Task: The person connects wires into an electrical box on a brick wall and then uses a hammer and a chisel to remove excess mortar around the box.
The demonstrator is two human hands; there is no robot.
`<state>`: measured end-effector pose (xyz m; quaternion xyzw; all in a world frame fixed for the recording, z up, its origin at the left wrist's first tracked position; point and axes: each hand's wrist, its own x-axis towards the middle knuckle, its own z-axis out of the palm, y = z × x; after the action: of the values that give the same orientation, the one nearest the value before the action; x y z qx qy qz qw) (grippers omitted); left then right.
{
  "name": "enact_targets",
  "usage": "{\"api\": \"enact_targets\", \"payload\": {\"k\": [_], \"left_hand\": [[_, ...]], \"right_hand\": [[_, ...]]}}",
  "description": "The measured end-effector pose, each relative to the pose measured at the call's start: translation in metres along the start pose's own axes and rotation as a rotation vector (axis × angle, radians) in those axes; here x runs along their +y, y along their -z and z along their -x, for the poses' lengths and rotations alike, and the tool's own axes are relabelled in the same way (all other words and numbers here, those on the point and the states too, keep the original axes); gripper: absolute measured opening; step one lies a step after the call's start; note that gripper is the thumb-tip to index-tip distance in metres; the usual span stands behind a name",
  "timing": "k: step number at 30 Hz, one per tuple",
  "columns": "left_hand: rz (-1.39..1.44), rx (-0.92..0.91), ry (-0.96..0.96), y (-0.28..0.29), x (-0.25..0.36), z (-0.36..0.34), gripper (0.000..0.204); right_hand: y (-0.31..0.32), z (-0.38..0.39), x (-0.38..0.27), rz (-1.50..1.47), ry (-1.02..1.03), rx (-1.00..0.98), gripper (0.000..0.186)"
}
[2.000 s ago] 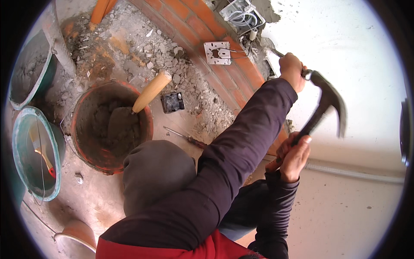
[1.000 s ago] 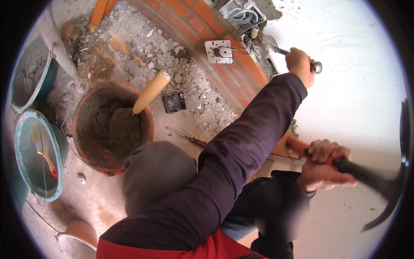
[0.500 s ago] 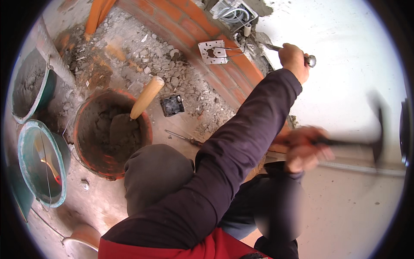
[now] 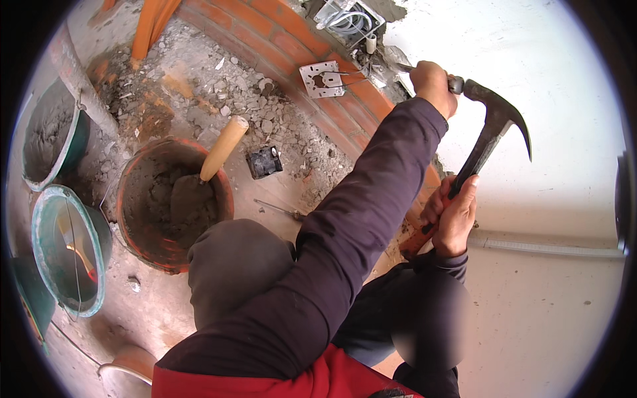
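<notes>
My left hand (image 4: pixel 430 85) is wrapped round a metal chisel (image 4: pixel 456 84), whose butt end shows beside the thumb. The chisel's tip points left at the broken wall edge, partly hidden in grey rubble. In my right hand (image 4: pixel 459 217) is a claw hammer (image 4: pixel 492 119) with a dark shaft and a reddish grip end. The hammer's striking face is at the chisel's butt; I cannot tell if they touch. Left of the chisel a white wall box (image 4: pixel 373 25) holds coiled grey cable. A square white mounting plate (image 4: pixel 323 78) with wires lies against the bricks.
An orange-rimmed bucket (image 4: pixel 225 199) holds mortar and a wooden-handled trowel (image 4: pixel 225 147). Teal buckets (image 4: pixel 101 292) line the left. Near the rubble (image 4: pixel 265 109) lie a small black box (image 4: pixel 265 162) and a thin screwdriver-like tool (image 4: pixel 275 209). A brick strip (image 4: pixel 292 46) borders the white wall (image 4: pixel 531 60).
The hammer, blurred and out to the right before, has swung up and left to the chisel's butt. My left hand with the chisel has shifted slightly left and up.
</notes>
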<state>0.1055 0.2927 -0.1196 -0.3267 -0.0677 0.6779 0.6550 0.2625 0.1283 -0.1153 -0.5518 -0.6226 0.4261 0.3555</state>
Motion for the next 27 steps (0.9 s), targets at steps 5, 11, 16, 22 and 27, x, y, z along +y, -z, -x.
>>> {"api": "enact_targets", "payload": {"k": [5, 11, 16, 22, 27], "left_hand": [[-0.173, -0.012, -0.106, 0.023, -0.022, 0.002, 0.014], [-0.299, 0.031, -0.017, 0.032, -0.011, 0.016, 0.017], [-0.313, 0.033, 0.008, 0.037, -0.001, 0.016, 0.013], [-0.386, 0.011, 0.025, 0.039, 0.0, 0.018, 0.011], [-0.373, -0.091, -0.037, 0.048, 0.01, 0.0, 0.013]], "right_hand": [[0.013, 0.009, 0.0, -0.167, 0.137, 0.146, 0.059], [0.015, 0.015, -0.007, -0.116, 0.37, 0.224, 0.067], [0.018, 0.02, 0.002, -0.197, 0.453, 0.196, 0.073], [0.015, 0.012, 0.028, -0.084, 0.818, -0.021, 0.074], [0.015, 0.017, 0.051, 0.265, 0.256, 0.003, 0.065]]}}
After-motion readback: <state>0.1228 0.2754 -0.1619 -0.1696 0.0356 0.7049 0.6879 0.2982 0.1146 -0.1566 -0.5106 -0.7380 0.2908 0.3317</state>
